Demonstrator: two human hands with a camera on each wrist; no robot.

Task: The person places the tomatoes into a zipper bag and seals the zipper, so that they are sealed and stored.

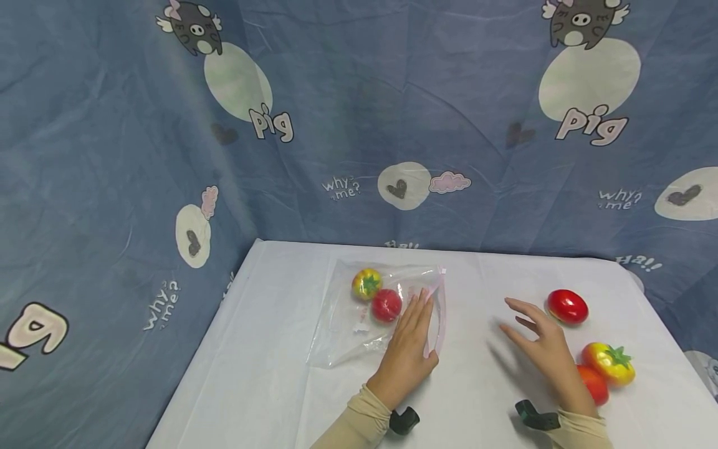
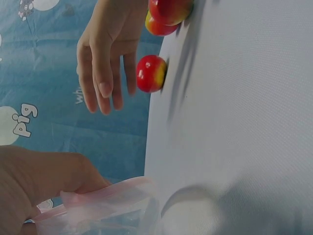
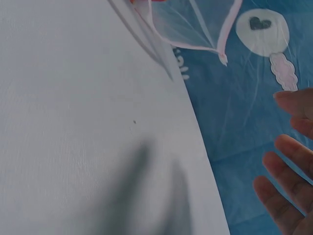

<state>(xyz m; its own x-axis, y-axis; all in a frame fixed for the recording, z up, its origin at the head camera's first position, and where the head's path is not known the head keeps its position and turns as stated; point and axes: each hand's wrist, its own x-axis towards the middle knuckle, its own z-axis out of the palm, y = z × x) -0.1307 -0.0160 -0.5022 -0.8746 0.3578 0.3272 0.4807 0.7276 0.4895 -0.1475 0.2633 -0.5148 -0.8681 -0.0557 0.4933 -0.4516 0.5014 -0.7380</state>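
A clear zip bag with a pink-edged mouth lies on the table. Inside it are a yellow-red toy fruit with a green leafy top and a round red toy fruit. My left hand lies over the mouth end, fingers long across the film; in the left wrist view its thumb holds the bag's raised pink rim. To the right, my right hand hovers above the table, fingers apart and holding nothing. Just beyond it sits a shiny red toy fruit.
Right of my right forearm, a yellow-red toy fruit with green leaves touches an orange-red one, partly hidden by the wrist. A white cloth covers the table. A blue printed curtain hangs behind and at the left.
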